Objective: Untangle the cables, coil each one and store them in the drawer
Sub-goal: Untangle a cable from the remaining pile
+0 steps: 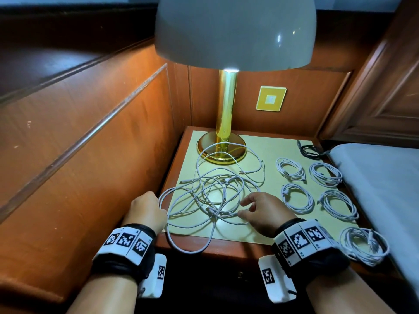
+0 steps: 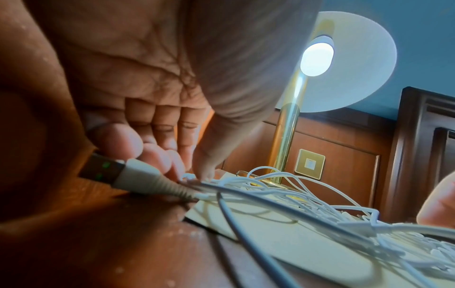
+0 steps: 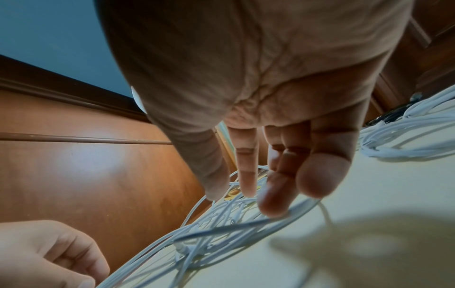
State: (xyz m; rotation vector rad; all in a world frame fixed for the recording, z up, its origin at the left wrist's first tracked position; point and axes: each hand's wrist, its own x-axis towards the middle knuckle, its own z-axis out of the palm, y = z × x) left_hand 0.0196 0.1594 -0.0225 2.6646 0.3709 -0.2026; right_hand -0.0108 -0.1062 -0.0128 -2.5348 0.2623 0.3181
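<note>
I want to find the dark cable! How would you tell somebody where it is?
Start at the gold lamp on the bedside table. Go to the table's far right corner, beside the mattress. The black cable lies there; every other cable on the table is white.

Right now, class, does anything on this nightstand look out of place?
Yes: one white cable loop droops over the nightstand's front edge, and a loose strand lies across the lamp base.

lit brass lamp (image 1: 226, 105); wood-panelled walls (image 1: 90, 132)

Nightstand (image 1: 267, 232) carries lamp (image 1: 221, 150), tangled cables (image 1: 213, 200), perhaps six coils (image 1: 297, 197).
</note>
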